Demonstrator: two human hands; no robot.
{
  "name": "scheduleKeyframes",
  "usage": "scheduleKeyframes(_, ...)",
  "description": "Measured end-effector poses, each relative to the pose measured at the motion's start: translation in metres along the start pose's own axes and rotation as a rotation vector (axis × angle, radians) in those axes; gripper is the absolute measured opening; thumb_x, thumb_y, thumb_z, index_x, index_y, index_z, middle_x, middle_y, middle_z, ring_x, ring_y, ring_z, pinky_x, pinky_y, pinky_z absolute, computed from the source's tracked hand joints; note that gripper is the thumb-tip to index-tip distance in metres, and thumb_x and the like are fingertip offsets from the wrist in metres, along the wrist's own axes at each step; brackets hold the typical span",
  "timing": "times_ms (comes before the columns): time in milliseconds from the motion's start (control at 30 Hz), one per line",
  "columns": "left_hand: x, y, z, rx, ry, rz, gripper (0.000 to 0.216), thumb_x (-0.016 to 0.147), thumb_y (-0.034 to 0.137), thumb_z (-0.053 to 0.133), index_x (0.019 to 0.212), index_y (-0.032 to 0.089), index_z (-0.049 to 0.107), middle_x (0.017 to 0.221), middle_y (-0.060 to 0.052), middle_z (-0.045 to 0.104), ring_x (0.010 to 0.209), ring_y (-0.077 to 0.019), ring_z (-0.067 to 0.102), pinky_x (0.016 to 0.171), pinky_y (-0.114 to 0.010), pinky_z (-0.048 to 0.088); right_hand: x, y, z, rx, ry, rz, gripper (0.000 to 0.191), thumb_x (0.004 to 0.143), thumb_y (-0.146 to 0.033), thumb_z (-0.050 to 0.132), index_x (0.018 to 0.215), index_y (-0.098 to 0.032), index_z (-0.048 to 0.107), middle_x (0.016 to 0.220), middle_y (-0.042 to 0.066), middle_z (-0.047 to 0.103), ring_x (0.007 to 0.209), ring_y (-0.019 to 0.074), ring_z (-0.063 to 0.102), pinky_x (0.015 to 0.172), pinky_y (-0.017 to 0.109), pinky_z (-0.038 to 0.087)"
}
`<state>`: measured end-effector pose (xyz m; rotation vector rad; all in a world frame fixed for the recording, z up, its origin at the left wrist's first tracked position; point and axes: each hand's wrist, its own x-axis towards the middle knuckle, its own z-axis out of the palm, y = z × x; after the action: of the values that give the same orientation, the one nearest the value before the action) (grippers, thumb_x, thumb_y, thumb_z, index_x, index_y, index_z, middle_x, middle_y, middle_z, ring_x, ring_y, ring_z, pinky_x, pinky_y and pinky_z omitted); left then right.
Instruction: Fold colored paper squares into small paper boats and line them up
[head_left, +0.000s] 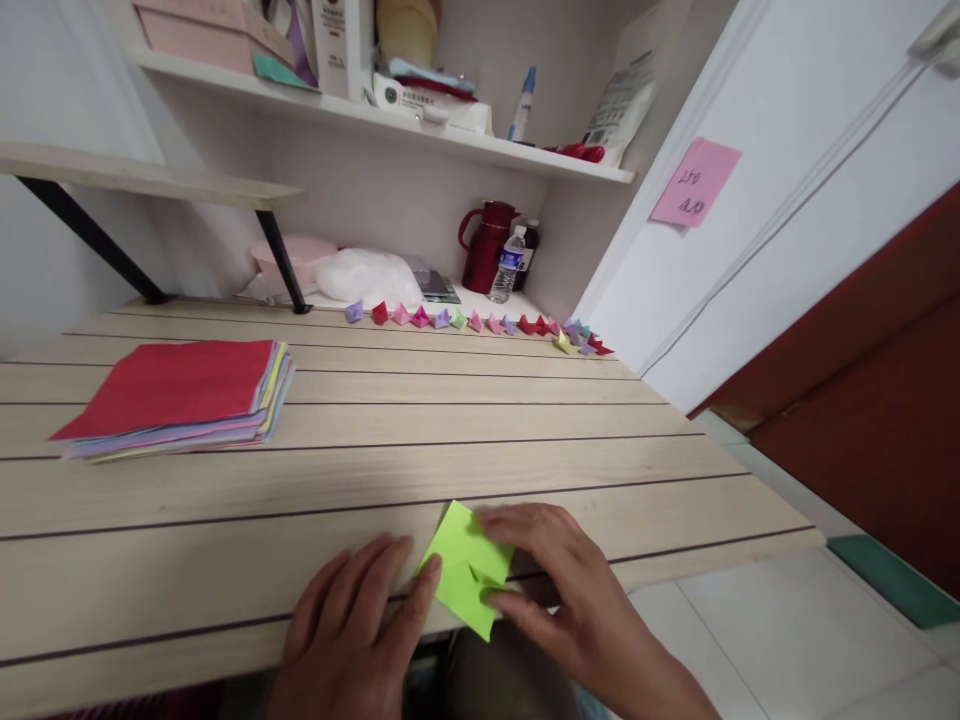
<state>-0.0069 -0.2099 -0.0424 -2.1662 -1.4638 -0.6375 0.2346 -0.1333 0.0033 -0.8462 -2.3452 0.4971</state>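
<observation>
A partly folded sheet of bright green paper (457, 545) lies near the table's front edge, its lower corner reaching over that edge. Creases and a small raised flap show at its middle. My left hand (356, 610) rests on the table to the left, fingers stretched out, with the thumb tip on the paper's left corner. At the paper's right side, my right hand (566, 575) grips it, fingers on the upper right edge and thumb by the raised flap. The right fingertips are partly hidden behind the paper.
A stack of coloured paper (187, 385), red on top, lies at the left. Several small folded paper pieces (441, 318) line the table's back edge. Behind them stand a red jug (489, 245) and a water bottle (508, 265). A black shelf leg (283, 260) meets the table at the back left.
</observation>
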Motion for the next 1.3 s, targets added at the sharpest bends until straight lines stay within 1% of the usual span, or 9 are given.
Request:
scheduleKeyframes(100, 0.0, 0.0, 0.0, -0.006, 0.003, -0.016, 0.07, 0.07, 0.006, 0.051, 0.133, 0.037, 0.058, 0.126, 0.003, 0.069, 0.118, -0.018, 0.055, 0.099, -0.034, 0.035, 0.001, -0.002, -0.003, -0.001, -0.04, 0.034, 0.054, 0.082, -0.038, 0.08, 0.127, -0.028, 0.052, 0.134, 0.008, 0.061, 0.122, 0.0282, 0.056, 0.099, 0.045, 0.048)
scheduleKeyframes(200, 0.0, -0.003, -0.001, 0.019, 0.011, 0.033, 0.069, 0.07, 0.008, 0.053, 0.132, 0.037, 0.058, 0.126, 0.003, 0.069, 0.116, -0.0174, 0.056, 0.097, -0.033, 0.035, 0.003, -0.005, -0.003, -0.012, -0.065, 0.003, 0.024, 0.086, -0.037, 0.076, 0.103, -0.027, 0.062, 0.131, 0.006, 0.063, 0.122, 0.0279, 0.056, 0.099, 0.045, 0.047)
scheduleKeyframes(300, 0.004, -0.003, -0.001, 0.001, 0.029, 0.042, 0.063, 0.07, 0.011, 0.054, 0.128, 0.034, 0.061, 0.125, 0.002, 0.07, 0.114, -0.0188, 0.057, 0.099, -0.035, 0.034, 0.004, -0.005, -0.002, 0.0, -0.039, -0.022, 0.006, 0.094, -0.028, 0.064, 0.1, -0.027, 0.064, 0.12, 0.004, 0.069, 0.118, 0.0241, 0.059, 0.099, 0.042, 0.047)
scheduleKeyframes(433, 0.014, 0.004, 0.0, -0.084, 0.069, -0.02, 0.051, 0.073, 0.008, 0.05, 0.117, 0.028, 0.066, 0.127, 0.002, 0.07, 0.116, -0.0188, 0.058, 0.112, -0.038, 0.024, 0.005, -0.005, -0.001, 0.013, 0.014, -0.042, 0.008, 0.098, -0.029, 0.058, 0.096, -0.026, 0.065, 0.109, 0.003, 0.073, 0.108, 0.0226, 0.064, 0.094, 0.04, 0.048)
scheduleKeyframes(600, 0.027, 0.013, 0.004, -0.136, 0.103, 0.012, 0.054, 0.074, 0.004, 0.047, 0.121, 0.024, 0.065, 0.122, 0.004, 0.073, 0.116, -0.0165, 0.059, 0.122, -0.036, 0.009, 0.013, -0.011, -0.005, -0.048, -0.007, -0.04, 0.016, 0.101, -0.027, 0.05, 0.094, -0.023, 0.063, 0.096, 0.005, 0.072, 0.093, 0.0215, 0.065, 0.085, 0.037, 0.048)
scheduleKeyframes(667, 0.03, 0.012, 0.004, -0.156, 0.148, -0.049, 0.055, 0.074, 0.0, 0.043, 0.117, 0.024, 0.067, 0.118, 0.003, 0.075, 0.113, -0.0165, 0.061, 0.122, -0.039, 0.011, 0.021, -0.013, -0.006, -0.126, -0.028, -0.037, 0.024, 0.103, -0.03, 0.045, 0.088, -0.021, 0.062, 0.086, 0.005, 0.069, 0.082, 0.0213, 0.062, 0.076, 0.035, 0.047)
scheduleKeyframes(800, 0.032, 0.004, 0.0, -0.072, 0.079, 0.135, 0.053, 0.076, 0.003, 0.049, 0.121, 0.027, 0.065, 0.122, 0.005, 0.073, 0.113, -0.0149, 0.061, 0.117, -0.032, 0.018, 0.041, -0.007, -0.004, -0.258, -0.073, -0.082, 0.03, 0.103, -0.034, 0.045, 0.08, -0.02, 0.059, 0.078, 0.005, 0.064, 0.074, 0.0203, 0.057, 0.067, 0.032, 0.045)
scheduleKeyframes(1100, 0.03, 0.014, 0.008, -0.164, 0.169, 0.001, 0.038, 0.083, 0.001, 0.039, 0.095, 0.024, 0.067, 0.117, 0.002, 0.075, 0.114, -0.0162, 0.061, 0.109, -0.035, 0.031, 0.054, 0.004, 0.004, -0.237, -0.105, 0.056, 0.014, 0.097, -0.027, 0.06, 0.085, -0.02, 0.061, 0.088, 0.003, 0.062, 0.082, 0.0176, 0.061, 0.071, 0.027, 0.047)
scheduleKeyframes(1300, 0.028, 0.003, 0.002, -0.062, 0.068, 0.125, 0.034, 0.087, 0.007, 0.043, 0.103, 0.024, 0.067, 0.125, 0.005, 0.072, 0.117, -0.0177, 0.06, 0.106, -0.036, 0.032, 0.058, 0.004, 0.005, -0.269, -0.143, 0.114, 0.014, 0.095, -0.032, 0.064, 0.088, -0.021, 0.06, 0.09, 0.002, 0.06, 0.078, 0.0169, 0.061, 0.068, 0.027, 0.046)
